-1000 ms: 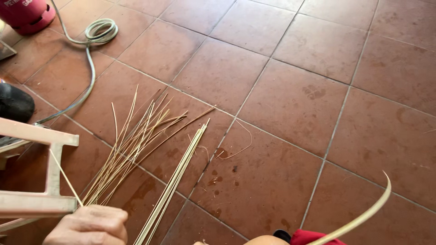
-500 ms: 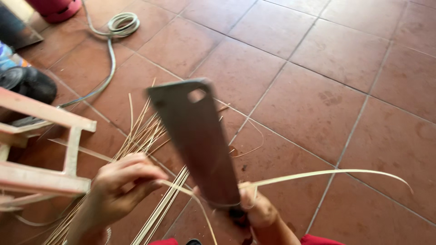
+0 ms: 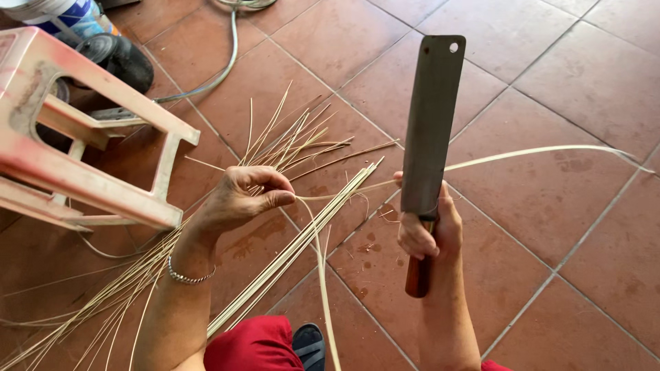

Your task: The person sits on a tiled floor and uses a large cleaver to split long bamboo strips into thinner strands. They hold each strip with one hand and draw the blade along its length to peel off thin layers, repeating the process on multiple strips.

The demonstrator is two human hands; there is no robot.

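Observation:
My right hand [image 3: 426,230] grips the wooden handle of a long dark cleaver [image 3: 432,124], its blade upright and pointing away from me. A thin pale bamboo strip [image 3: 529,152] runs across the blade and curves off to the right over the tiles. My left hand [image 3: 240,199] pinches the near end of that strip between thumb and fingers; a loose length of it hangs down toward my knees. A metal bracelet [image 3: 185,277] sits on my left wrist.
A bundle of split bamboo strips [image 3: 282,254] and scattered slivers [image 3: 289,141] lie on the terracotta tile floor [image 3: 564,240]. A pale pink plastic stool [image 3: 75,137] stands at the left. A grey hose [image 3: 213,72] and a bucket [image 3: 69,17] are behind it. My red trousers [image 3: 254,343] show below.
The view has shifted down and left, bringing the stool closer. The cleaver has risen upright and steadied at the strip. My left hand has closed on the strip's end.

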